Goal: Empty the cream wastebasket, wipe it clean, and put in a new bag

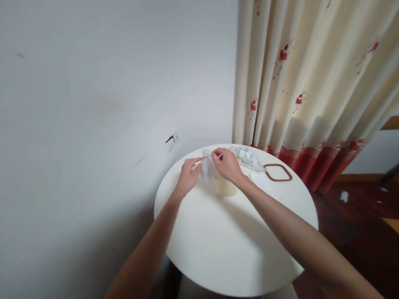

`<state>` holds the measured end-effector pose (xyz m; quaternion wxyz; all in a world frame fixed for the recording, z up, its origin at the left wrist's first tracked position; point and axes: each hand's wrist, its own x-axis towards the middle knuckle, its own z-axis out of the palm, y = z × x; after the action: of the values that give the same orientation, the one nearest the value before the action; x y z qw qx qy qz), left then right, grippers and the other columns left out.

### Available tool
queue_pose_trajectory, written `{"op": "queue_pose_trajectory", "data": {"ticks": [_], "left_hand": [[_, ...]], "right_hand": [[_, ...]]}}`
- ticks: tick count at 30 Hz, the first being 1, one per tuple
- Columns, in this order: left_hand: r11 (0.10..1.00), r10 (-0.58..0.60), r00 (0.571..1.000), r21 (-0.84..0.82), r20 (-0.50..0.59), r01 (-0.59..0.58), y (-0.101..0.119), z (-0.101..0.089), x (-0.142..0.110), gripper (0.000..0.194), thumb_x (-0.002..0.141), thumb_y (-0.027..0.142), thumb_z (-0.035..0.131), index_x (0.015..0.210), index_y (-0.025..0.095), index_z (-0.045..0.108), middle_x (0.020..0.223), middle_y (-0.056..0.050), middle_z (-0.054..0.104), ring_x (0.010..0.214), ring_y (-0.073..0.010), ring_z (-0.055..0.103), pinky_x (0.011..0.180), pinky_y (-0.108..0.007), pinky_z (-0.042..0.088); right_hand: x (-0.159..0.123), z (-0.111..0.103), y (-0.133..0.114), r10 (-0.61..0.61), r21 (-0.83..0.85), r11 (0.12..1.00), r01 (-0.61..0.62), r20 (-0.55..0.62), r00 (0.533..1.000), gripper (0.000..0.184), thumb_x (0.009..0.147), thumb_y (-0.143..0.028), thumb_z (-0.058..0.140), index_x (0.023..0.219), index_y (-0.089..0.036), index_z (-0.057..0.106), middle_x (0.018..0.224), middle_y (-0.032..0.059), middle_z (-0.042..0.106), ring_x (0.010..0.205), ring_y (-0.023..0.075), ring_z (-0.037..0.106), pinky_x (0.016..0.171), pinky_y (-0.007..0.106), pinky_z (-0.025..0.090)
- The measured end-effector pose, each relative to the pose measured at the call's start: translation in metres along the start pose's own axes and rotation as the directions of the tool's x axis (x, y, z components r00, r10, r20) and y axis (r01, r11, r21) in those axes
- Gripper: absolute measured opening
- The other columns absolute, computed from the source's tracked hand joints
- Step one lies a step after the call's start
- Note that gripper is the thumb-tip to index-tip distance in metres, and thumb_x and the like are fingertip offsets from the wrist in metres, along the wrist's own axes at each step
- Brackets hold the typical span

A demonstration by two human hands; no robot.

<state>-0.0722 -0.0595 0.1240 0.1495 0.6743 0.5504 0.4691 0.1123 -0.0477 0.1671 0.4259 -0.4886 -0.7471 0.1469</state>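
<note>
Both my hands are at a thin, whitish plastic bag (206,168) over the far part of the round white table (218,241). My left hand (189,174) pinches the bag's left edge between thumb and fingers. At its upper right edge my right hand (227,162) is closed in a pinch. Part of the bag hangs down beside a pale yellow container (226,187), which stands on the table below my right hand. My right wrist and hand hide the container's upper part.
A crumpled translucent plastic bag (247,158) lies right of my right hand, touching a brown rounded-square ring (278,172). White paper (260,179) lies nearby. A wall with a socket (170,144) borders the left; a flowered curtain (299,83) hangs behind.
</note>
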Motion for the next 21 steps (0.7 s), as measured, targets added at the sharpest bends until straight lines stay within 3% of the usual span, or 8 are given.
{"op": "queue_pose_trajectory", "data": {"ticks": [2,5,7,9,13,17,21], "left_hand": [[0.985,0.147,0.989,0.095,0.009,-0.147,0.012,0.01,-0.006,0.03,0.096,0.031,0.053,0.119,0.023,0.07,0.134,-0.012,0.063,0.128,-0.0244,0.056,0.112,-0.045,0.045],[0.93,0.269,0.949,0.213,0.163,-0.3,0.026,0.018,-0.015,0.029,0.099,0.028,0.049,0.118,0.027,0.071,0.14,-0.009,0.06,0.136,-0.0278,0.048,0.115,-0.051,0.039],[0.909,0.301,0.925,0.224,0.232,-0.352,0.03,0.021,-0.02,0.03,0.101,0.03,0.048,0.121,0.029,0.071,0.143,-0.008,0.059,0.138,-0.0288,0.047,0.115,-0.053,0.039],[0.91,0.327,0.918,0.188,0.223,-0.369,0.029,0.023,-0.023,0.029,0.102,0.032,0.05,0.121,0.028,0.071,0.141,-0.008,0.06,0.136,-0.0274,0.05,0.117,-0.052,0.039],[0.961,0.273,0.96,0.035,0.058,-0.275,0.02,0.028,-0.019,0.018,0.097,0.03,0.058,0.103,0.022,0.073,0.129,-0.01,0.062,0.125,-0.0234,0.059,0.11,-0.043,0.05],[0.985,0.04,0.998,-0.168,-0.053,-0.048,0.012,0.031,-0.009,0.018,0.09,0.034,0.064,0.085,0.018,0.069,0.118,-0.011,0.063,0.1,-0.0185,0.067,0.083,-0.031,0.059],[0.988,-0.089,0.992,-0.132,-0.091,0.076,0.013,0.034,0.004,0.026,0.089,0.043,0.064,0.095,0.018,0.069,0.102,-0.008,0.072,0.085,-0.0167,0.066,0.082,-0.031,0.055]], "right_hand": [[0.004,0.001,-0.006,0.087,-0.013,0.996,-0.087,-0.008,0.996,0.04,0.1,-0.048,0.052,0.118,-0.017,0.069,0.11,0.0111,0.075,0.094,0.0216,0.069,0.084,0.031,0.049],[0.009,-0.005,-0.005,0.195,-0.088,0.977,-0.196,-0.02,0.981,0.06,0.092,-0.063,0.058,0.132,-0.018,0.062,0.109,0.0123,0.075,0.096,0.0254,0.069,0.082,0.033,0.049],[0.012,-0.01,0.002,0.21,-0.128,0.969,-0.21,-0.015,0.978,0.048,0.09,-0.055,0.062,0.122,-0.019,0.068,0.102,0.0099,0.076,0.092,0.0239,0.069,0.079,0.031,0.047],[0.014,-0.015,0.012,0.194,-0.158,0.968,-0.194,-0.012,0.981,0.026,0.091,-0.042,0.062,0.098,-0.019,0.074,0.089,0.0065,0.075,0.082,0.0205,0.066,0.073,0.028,0.044],[0.017,-0.024,0.034,0.152,-0.202,0.966,-0.161,-0.063,0.986,0.031,0.091,-0.033,0.059,0.064,-0.018,0.063,0.064,0.0008,0.059,0.065,0.0158,0.05,0.061,0.026,0.033],[0.019,-0.032,0.05,0.154,-0.151,0.972,-0.178,-0.16,0.975,0.032,0.09,-0.03,0.057,0.06,-0.019,0.054,0.06,-0.002,0.05,0.061,0.014,0.042,0.058,0.027,0.027],[0.02,-0.039,0.059,0.186,-0.038,0.98,-0.196,-0.186,0.965,0.033,0.088,-0.03,0.057,0.058,-0.02,0.048,0.057,-0.0031,0.047,0.059,0.0131,0.04,0.056,0.027,0.026]]}}
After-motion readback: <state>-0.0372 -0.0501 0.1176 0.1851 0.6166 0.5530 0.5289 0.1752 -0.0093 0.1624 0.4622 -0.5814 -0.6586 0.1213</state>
